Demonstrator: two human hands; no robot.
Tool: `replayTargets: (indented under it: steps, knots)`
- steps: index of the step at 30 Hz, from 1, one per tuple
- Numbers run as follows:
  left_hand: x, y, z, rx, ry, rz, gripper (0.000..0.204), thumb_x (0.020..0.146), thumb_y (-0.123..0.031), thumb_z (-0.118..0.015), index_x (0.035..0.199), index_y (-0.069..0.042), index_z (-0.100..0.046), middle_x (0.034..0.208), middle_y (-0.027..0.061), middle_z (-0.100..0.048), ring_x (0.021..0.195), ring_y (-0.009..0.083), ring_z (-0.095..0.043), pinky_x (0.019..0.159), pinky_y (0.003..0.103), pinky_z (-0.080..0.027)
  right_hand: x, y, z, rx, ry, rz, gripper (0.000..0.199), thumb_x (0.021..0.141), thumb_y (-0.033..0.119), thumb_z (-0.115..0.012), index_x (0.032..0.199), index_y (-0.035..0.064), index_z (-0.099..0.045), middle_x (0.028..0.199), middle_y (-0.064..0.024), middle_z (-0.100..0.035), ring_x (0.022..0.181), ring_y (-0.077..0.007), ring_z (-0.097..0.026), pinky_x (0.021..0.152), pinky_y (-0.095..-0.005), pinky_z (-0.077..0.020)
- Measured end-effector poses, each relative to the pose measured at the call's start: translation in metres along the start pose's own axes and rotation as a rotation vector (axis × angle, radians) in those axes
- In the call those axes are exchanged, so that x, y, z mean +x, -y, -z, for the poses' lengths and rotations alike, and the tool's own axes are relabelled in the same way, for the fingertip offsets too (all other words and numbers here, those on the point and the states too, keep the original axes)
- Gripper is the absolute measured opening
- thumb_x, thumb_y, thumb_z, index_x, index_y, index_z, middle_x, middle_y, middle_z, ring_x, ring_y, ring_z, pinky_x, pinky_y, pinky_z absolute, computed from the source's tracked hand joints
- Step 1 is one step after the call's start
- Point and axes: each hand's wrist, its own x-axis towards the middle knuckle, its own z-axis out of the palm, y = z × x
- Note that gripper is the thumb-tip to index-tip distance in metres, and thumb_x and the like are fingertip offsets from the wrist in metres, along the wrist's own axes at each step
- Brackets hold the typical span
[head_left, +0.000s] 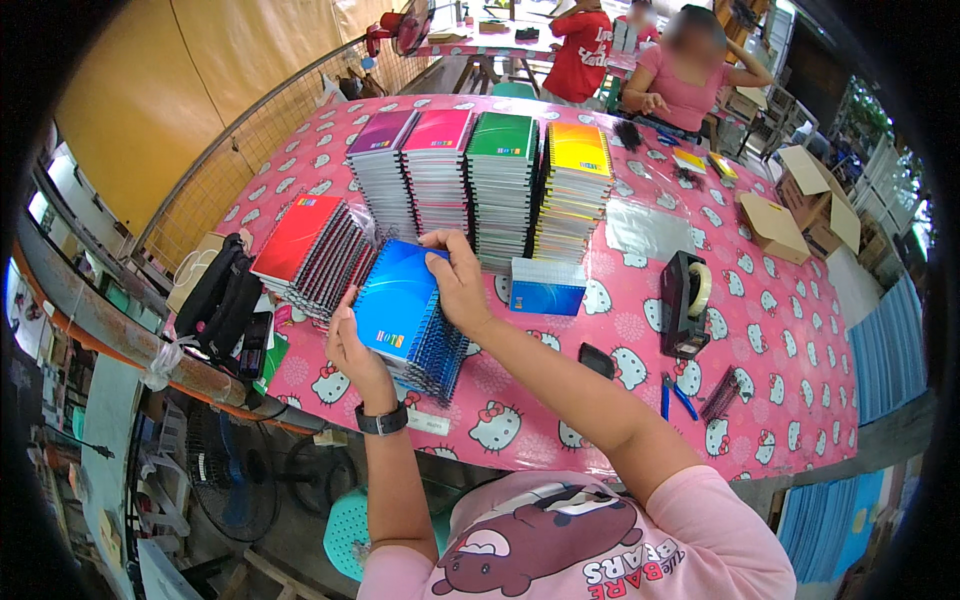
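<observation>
A stack of blue spiral notebooks stands on the pink patterned table in front of me. My left hand is pressed to its near left side, fingers along the edge. My right hand grips the far right corner, thumb on the top cover and fingers over the far edge. Left of it leans a pile of red spiral notebooks. Behind stand tall stacks of purple, pink, green and yellow notebooks. A small blue-fronted stack of paper lies to the right.
On the right are a tape dispenser, blue-handled pliers, a bundle of dark wire coils and a small black object. A black bag lies at the left edge. Co-workers are at the far side, near cardboard boxes.
</observation>
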Motion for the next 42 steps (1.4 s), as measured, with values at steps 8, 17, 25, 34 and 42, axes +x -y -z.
replayTargets:
  steps: [8, 17, 25, 34, 42]
  knots:
    - [-0.001, -0.008, -0.002, 0.044, -0.024, 0.013, 0.038, 0.093, -0.020, -0.040, 0.112, 0.008, -0.056, 0.100, 0.0146, -0.061, 0.084, 0.0175, -0.058, 0.075, 0.028, -0.047, 0.006, 0.008, 0.015, -0.003, 0.143, -0.103, 0.027, 0.092, 0.018, -0.044, 0.109, 0.0012, -0.056, 0.105, -0.0107, -0.058, 0.101, -0.0172, -0.052, 0.089, -0.0267, -0.0368]
    - [-0.051, -0.065, 0.012, 0.374, -0.207, -0.569, 0.037, 0.092, -0.023, -0.039, 0.108, 0.006, -0.054, 0.104, 0.0175, -0.058, 0.096, 0.0278, -0.055, 0.089, 0.039, -0.040, -0.039, -0.045, 0.194, -0.992, 0.173, 0.121, 0.024, 0.072, 0.011, -0.067, 0.095, 0.0064, -0.063, 0.102, -0.0063, -0.060, 0.094, -0.0276, -0.052, 0.083, -0.0388, -0.0413]
    - [-0.127, -0.047, -0.048, 0.118, 0.579, -0.431, 0.031, 0.090, -0.030, -0.045, 0.090, -0.001, -0.056, 0.090, 0.0140, -0.060, 0.084, 0.0284, -0.055, 0.075, 0.039, -0.043, -0.037, -0.078, 0.216, -1.299, 0.229, 0.216, 0.023, 0.069, 0.014, -0.066, 0.091, 0.0099, -0.061, 0.088, -0.0039, -0.055, 0.093, -0.0228, -0.051, 0.079, -0.0383, -0.0386]
    - [-0.128, -0.014, -0.090, 0.409, 0.687, -0.367, 0.036, 0.081, -0.015, -0.060, 0.111, 0.002, -0.049, 0.098, 0.0167, -0.058, 0.094, 0.0275, -0.055, 0.090, 0.041, -0.038, -0.047, -0.046, 0.206, -1.085, 0.223, 0.216, 0.010, 0.071, 0.011, -0.062, 0.079, 0.0085, -0.057, 0.078, -0.0098, -0.054, 0.081, -0.0281, -0.054, 0.069, -0.0384, -0.0421]
    - [-0.136, 0.074, -0.054, 1.036, 1.031, -0.411, 0.017, 0.075, -0.013, -0.061, 0.092, -0.009, -0.060, 0.083, 0.0048, -0.059, 0.083, 0.0228, -0.054, 0.085, 0.043, -0.034, -0.143, -0.002, 0.206, -1.024, 0.437, -0.141, 0.032, 0.070, 0.020, -0.069, 0.098, 0.0076, -0.059, 0.103, -0.0086, -0.057, 0.102, -0.0297, -0.049, 0.086, -0.0438, -0.0378]
